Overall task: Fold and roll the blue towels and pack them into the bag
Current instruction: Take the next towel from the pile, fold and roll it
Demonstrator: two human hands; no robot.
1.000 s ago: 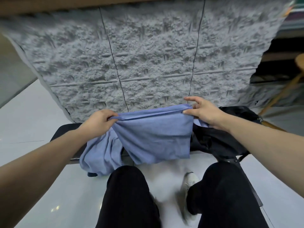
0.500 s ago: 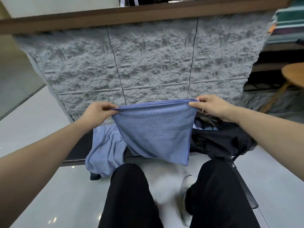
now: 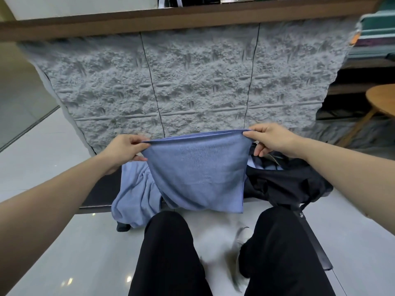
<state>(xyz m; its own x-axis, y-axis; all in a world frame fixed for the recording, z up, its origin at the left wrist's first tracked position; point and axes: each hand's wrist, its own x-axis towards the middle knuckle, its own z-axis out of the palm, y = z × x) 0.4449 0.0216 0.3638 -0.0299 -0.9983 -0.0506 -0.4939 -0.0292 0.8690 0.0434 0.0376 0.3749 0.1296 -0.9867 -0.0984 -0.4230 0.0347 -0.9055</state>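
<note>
Left hand pinched the folded blue towel at its top left corner | right hand pinched the top right corner | towel hung in the air between them, over the low bench | I saw a second blue towel crumpled on the bench at left, the black bag at right.

The plain, soft blue folded cotton towel you hold up is one even colour, with no print or stripe. The crumpled blue towel heap beside it is a paler, greyer blue. Your black fabric bag shows a sliver of pale blue inside. The flat dark bench is near-black, your trousers solid black. Behind stands a rough grey stone-textured wall panel, mottled, split by thin black seams.
</note>
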